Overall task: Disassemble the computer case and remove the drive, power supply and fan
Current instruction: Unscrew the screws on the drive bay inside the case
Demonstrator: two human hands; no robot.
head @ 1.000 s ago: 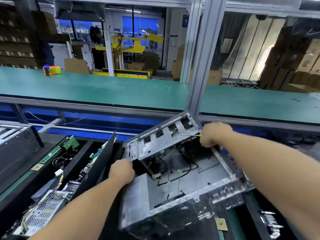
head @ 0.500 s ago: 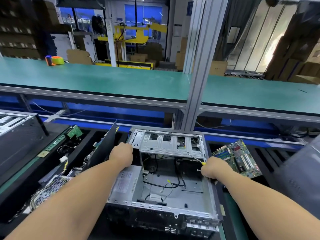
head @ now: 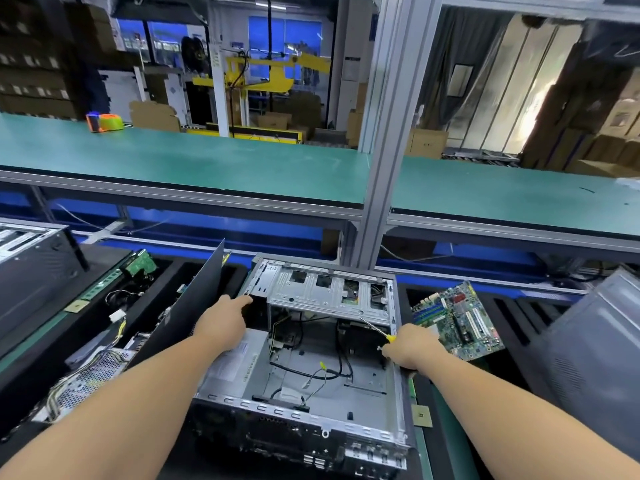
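Grey steel case: I see the computer case [head: 304,362] lying open-side up in a black tray [head: 512,379] in front of me, its port end nearest the camera.
Hidden: I cannot make out a fan; loose black and yellow wires [head: 322,370] lie across the case floor, and the dark corner under the drive cage [head: 329,294] is too shadowed to read.
Left hand: my left hand [head: 221,323] reaches over the power supply [head: 232,368] with fingers straight, tips at the far-left corner of the cage.
Right hand: my right hand [head: 410,346] grips a yellow-handled screwdriver [head: 375,329] at the case's right wall, its tip pointing in under the cage.
Cut off: both forearms run out of the bottom edge; a grey panel [head: 588,358] on the right runs out of view too.
Edges and room: a dark side panel [head: 187,306] leans up just left of the case; a green circuit board [head: 457,320] lies just right of it.
Writing: the label on the power supply is too blurred for me to read.
Beyond: a green bench [head: 180,161] crosses behind, with tape rolls [head: 104,122] on its far left.
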